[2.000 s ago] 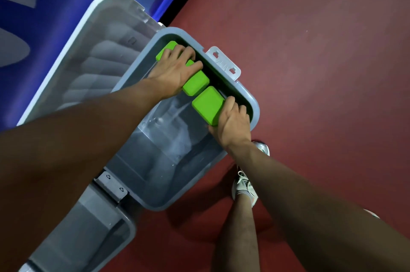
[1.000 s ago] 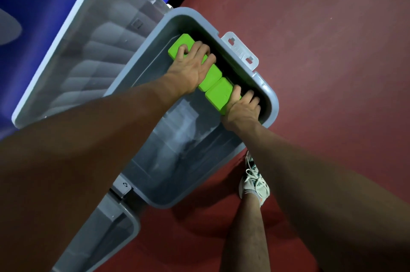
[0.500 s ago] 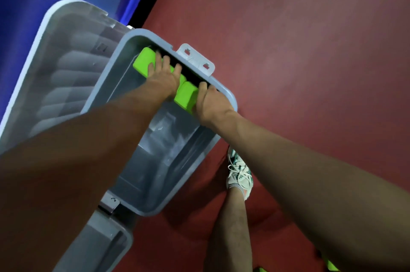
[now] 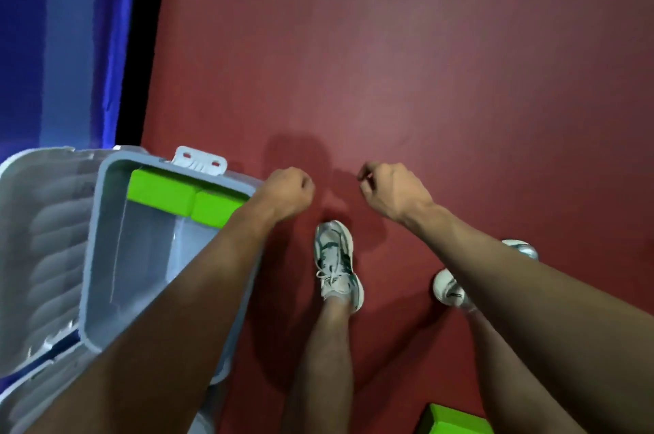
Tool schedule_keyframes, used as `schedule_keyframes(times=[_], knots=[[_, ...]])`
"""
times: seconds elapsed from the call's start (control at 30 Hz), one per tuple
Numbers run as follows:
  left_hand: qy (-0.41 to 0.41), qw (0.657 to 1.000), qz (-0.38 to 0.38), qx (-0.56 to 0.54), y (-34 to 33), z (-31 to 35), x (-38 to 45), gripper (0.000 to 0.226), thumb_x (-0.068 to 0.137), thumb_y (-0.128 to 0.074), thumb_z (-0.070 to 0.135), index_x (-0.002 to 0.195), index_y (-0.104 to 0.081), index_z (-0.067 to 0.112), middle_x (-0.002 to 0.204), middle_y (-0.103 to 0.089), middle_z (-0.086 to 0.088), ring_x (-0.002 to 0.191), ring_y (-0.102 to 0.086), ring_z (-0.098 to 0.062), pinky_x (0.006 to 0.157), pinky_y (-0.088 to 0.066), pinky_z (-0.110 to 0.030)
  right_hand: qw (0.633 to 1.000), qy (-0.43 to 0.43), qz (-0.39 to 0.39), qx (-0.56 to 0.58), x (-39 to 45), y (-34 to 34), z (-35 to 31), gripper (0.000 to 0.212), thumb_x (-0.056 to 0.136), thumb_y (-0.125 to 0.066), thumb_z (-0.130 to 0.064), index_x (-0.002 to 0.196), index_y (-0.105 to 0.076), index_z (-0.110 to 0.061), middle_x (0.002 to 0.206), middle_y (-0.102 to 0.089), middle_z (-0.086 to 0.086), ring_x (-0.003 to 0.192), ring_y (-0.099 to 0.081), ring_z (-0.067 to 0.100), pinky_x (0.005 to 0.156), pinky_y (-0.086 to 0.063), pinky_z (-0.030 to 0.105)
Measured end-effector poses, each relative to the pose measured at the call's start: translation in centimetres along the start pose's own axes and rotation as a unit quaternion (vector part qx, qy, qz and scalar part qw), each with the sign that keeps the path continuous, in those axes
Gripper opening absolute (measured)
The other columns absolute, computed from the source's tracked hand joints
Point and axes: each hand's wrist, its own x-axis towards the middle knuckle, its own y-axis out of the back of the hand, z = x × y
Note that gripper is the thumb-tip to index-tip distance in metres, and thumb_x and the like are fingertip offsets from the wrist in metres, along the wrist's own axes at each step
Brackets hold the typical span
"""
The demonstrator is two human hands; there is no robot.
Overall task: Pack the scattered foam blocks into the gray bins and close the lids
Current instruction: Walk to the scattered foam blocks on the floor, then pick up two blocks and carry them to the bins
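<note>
Far left: gray bin (image 4: 106, 256) on the red floor (image 4: 460, 80), its lid (image 4: 39, 239) hinged open and lying back to the left against the blue wall (image 4: 63, 44). White latch tab (image 4: 200, 160) sticks up on the bin's far rim. Inside, two green foam blocks (image 4: 162, 195) sit side by side, touching, tight along the far wall; the rest of the bin floor that shows looks bare, part is hidden under the left forearm. A second gray container edge shows at the near left corner, contents cannot tell.

Left hand (image 4: 286, 191) hangs just past the bin's right rim over the floor, fingers curled in loosely, holding nothing. Right hand (image 4: 393, 191) is well right of it, also loosely curled and empty. Both clear of the blocks. Two sneakers (image 4: 336, 264) below the hands.

Near right, bottom edge: another green foam block (image 4: 456, 419) lies on the floor, partly cut off by the frame, not yet packed.

Handling judgement: blocks look light, soft-edged, slightly squashy, not slippery, not fragile. Pinch across the two long flat sides, or one per hand. Plenty of space left in the bin, so the lid likely stays open for now.
</note>
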Motion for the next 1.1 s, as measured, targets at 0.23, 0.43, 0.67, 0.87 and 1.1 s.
schedule_keyframes(times=[0.23,0.43,0.67,0.87,1.1], knots=[[-0.113,0.989,-0.063,0.068,-4.8,20.4,1.3,0.047,0.076,-0.034,0.034,0.091,-0.073,0.010,0.094,-0.076,-0.008,0.094,-0.069,-0.032,0.087,-0.055,-0.041,0.991,-0.114,0.038,0.062,-5.5,7.7,17.4,0.037,0.082,-0.045,-0.039,0.107,-0.067,-0.025,0.106,-0.073,0.012,0.101,-0.068,0.037,0.088,-0.056,0.043],[-0.148,0.979,-0.088,0.112,-12.0,36.2,0.3,0.048,0.079,-0.035,0.035,0.093,-0.072,0.008,0.100,-0.075,-0.011,0.099,-0.069,-0.031,0.088,-0.054,-0.041,0.956,-0.189,0.099,0.201,-12.4,10.0,30.9,0.031,0.089,-0.047,-0.034,0.102,-0.068,-0.016,0.105,-0.073,0.018,0.103,-0.066,0.041,0.086,-0.054,0.043],[-0.179,0.974,-0.089,0.104,-21.6,53.2,-3.6,0.027,0.095,-0.047,0.015,0.092,-0.074,0.018,0.097,-0.077,0.001,0.095,-0.071,-0.019,0.089,-0.052,-0.030,0.925,-0.274,0.102,0.241,-25.2,11.4,47.3,0.026,0.094,-0.047,-0.028,0.110,-0.065,-0.018,0.112,-0.070,0.019,0.104,-0.065,0.043,0.085,-0.051,0.043],[-0.171,0.951,-0.183,0.179,-29.8,66.2,-4.1,0.029,0.081,-0.042,0.034,0.073,-0.068,0.024,0.092,-0.077,-0.003,0.090,-0.072,-0.026,0.082,-0.060,-0.041,0.872,-0.342,0.136,0.322,-33.8,11.6,57.8,0.026,0.093,-0.048,-0.024,0.113,-0.063,-0.021,0.116,-0.069,0.017,0.109,-0.064,0.041,0.089,-0.050,0.042],[-0.180,0.944,-0.223,0.164,-37.5,78.5,-4.8,0.029,0.095,-0.043,0.015,0.088,-0.072,0.016,0.095,-0.074,-0.014,0.074,-0.066,-0.025,0.071,-0.060,-0.041,0.793,-0.421,0.133,0.420,-38.2,9.5,64.8,0.026,0.092,-0.047,-0.024,0.109,-0.068,-0.023,0.114,-0.073,0.011,0.110,-0.065,0.034,0.091,-0.051,0.038]])
